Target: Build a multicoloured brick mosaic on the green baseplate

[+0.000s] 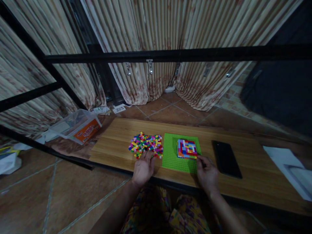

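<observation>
A loose pile of small multicoloured building bricks (146, 143) lies on the wooden table. At its near edge is my left hand (143, 168), fingers stretched onto the bricks and thumb slightly apart; no brick shows in its grasp. To the right, a green studded baseplate (169, 151) carries a low square block built from colourful bricks (187, 149). My right hand (207, 172) is at the near right corner of this block, thumb and forefinger pinched together over the baseplate's edge. Whatever may be between those fingertips is too small to make out.
A black phone (227, 159) lies right of the baseplate, and white paper (285, 159) sits farther right. On the tiled floor at left stands a clear plastic box (81, 125) with an orange label. A black metal bar (170, 55) crosses beyond the table, before striped curtains (158, 29).
</observation>
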`<state>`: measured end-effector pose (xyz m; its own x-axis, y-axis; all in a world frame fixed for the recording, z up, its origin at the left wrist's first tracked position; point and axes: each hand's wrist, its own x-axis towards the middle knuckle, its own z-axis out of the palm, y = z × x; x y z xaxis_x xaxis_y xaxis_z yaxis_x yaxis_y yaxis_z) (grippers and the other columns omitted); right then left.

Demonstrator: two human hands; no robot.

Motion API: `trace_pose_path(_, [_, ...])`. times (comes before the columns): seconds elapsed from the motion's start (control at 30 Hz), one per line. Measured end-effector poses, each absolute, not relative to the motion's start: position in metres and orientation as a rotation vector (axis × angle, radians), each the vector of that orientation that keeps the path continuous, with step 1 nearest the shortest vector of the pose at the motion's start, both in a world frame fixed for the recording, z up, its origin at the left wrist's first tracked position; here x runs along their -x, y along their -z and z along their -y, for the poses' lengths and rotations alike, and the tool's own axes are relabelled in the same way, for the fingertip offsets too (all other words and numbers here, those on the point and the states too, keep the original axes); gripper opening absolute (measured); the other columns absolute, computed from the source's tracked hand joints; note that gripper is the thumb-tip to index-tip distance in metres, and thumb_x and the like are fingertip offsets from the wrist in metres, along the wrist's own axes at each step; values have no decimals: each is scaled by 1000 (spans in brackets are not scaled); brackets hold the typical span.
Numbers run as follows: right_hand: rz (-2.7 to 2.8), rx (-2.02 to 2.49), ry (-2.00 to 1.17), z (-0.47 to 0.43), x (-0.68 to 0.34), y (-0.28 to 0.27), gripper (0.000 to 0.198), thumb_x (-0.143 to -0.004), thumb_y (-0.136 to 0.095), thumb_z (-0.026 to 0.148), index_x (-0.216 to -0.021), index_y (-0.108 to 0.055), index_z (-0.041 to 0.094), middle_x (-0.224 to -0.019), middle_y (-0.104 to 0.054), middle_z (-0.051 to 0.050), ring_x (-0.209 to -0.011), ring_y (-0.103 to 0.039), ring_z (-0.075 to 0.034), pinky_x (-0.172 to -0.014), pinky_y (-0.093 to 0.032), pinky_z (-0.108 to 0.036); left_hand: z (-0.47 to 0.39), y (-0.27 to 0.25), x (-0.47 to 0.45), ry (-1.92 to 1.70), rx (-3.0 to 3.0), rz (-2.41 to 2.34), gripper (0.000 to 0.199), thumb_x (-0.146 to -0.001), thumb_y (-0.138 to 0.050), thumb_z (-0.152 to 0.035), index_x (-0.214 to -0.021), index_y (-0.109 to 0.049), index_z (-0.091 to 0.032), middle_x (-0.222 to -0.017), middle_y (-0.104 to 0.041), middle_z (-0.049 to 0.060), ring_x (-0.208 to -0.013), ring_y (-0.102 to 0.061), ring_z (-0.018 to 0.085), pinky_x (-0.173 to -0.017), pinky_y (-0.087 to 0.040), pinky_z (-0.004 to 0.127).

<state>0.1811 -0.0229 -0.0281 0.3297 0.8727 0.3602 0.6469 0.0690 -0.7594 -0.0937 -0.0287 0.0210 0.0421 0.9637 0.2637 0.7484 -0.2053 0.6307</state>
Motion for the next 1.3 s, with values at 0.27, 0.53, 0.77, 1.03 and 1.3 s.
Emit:
trace_pose_path(0.27, [1402,1652,-285,24,-180,26,36,-87,-45,44,-92,-67,18,-92,-69,-10,-81,-64,-22,-72,-49,-33,11,-33,94,-1275,-922,-1406,31,-71,-70,-41,-87,-65,-15,-67,-62,-1,-59,-57,12,-56,-44,23])
trace_pose_path(0.53, [1409,1661,-284,24,-181,26,34,-87,-45,42,-92,-67,17,-91,-69,-10,-81,-64,-22,-73,-49,-33,10,-51,103,-1355,-552,-1174,38,-57,-82,-34,-81,-62,-13,-76,-66,2,-62,-59,8,-58,-46,19])
trace_pose_path(0.77, [1420,1652,-260,24,-181,27,34,-87,-44,42,-92,-67,17,-91,-69,-10,-81,-64,-22,-72,-49,-33,4,-41,104,-1362,-649,-1291,32,-60,-77,-36,-76,-64,-13,-64,-63,-1,-53,-56,8,-51,-43,19])
trace_pose_path(1.03, [1401,1649,-280,23,-182,31,34,-88,-45,43,-93,-67,17,-91,-69,-10,-80,-64,-23,-72,-49,-33,-17,-26,112,-1202,-948,-1668,11,-73,-62,-24,-74,-66,-14,-54,-61,-2,-46,-57,12,-44,-43,21])
trace_pose_path(1.3, [1395,1648,-287,23,-182,31,32,-87,-46,42,-92,-67,18,-92,-68,-9,-83,-64,-23,-74,-49,-33,-27,-24,120,-996,-1149,-1746,27,-78,-56,-15,-102,-68,-14,-72,-69,2,-57,-64,13,-53,-50,23])
